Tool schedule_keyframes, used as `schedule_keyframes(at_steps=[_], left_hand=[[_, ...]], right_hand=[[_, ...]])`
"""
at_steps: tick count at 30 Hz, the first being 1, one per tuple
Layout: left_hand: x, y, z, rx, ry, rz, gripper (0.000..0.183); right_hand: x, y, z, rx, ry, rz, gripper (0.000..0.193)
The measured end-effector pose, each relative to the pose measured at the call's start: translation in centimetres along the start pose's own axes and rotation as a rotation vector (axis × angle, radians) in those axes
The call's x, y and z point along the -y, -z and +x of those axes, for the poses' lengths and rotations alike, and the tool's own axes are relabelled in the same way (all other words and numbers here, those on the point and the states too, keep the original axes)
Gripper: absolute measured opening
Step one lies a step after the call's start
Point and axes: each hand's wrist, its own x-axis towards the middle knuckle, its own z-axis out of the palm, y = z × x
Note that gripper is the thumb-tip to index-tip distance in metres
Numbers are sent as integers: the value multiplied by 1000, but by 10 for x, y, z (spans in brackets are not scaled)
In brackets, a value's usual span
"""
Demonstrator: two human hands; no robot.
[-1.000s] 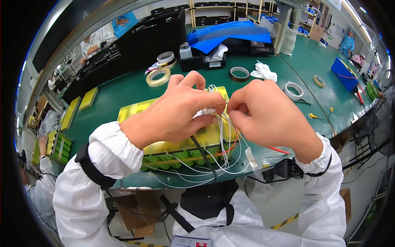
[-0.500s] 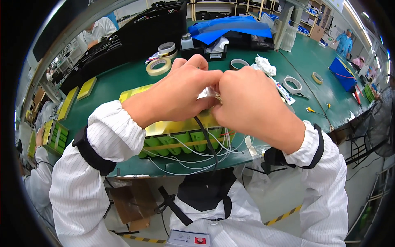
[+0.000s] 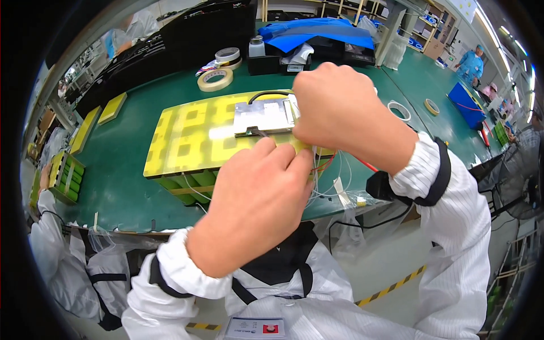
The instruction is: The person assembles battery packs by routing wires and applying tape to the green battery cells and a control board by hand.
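A battery pack [image 3: 195,126] of green cells under a yellow, clear-wrapped top stands on the bench before me. On its top lies a silver circuit board [image 3: 262,117] with a black cable [image 3: 271,93] at its far edge. My right hand [image 3: 335,107] is closed in a fist at the board's right end; whatever its fingers hold is hidden. My left hand [image 3: 256,199] is closed in front of the pack, below the board. Thin white wires [image 3: 315,181] run past its fingers and appear gripped there, though the fingertips are hidden. Red wires [image 3: 327,164] lie beside them.
Tape rolls [image 3: 215,80] lie beyond the pack, near black bins [image 3: 264,64] and a blue sheet [image 3: 317,35]. Yellow boards [image 3: 113,109] lie at left, by another green cell pack [image 3: 69,178] with a co-worker's hand [image 3: 45,177]. A blue box [image 3: 466,106] stands far right.
My hands have drawn apart from above the pack. The left moved down toward me; the right rose slightly. The circuit board now shows, and the black cable no longer hangs over the pack's front.
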Motion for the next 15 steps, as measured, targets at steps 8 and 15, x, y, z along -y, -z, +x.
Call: schedule_keyframes(at_steps=[8,15], left_hand=[[-9,-26,-17,-192,68,-61,23],[-18,-34,-17,-239,74,-129,15]], right_hand=[[3,-1,-3,-65,67,52,17],[-22,-12,2,125,-186,468,16]])
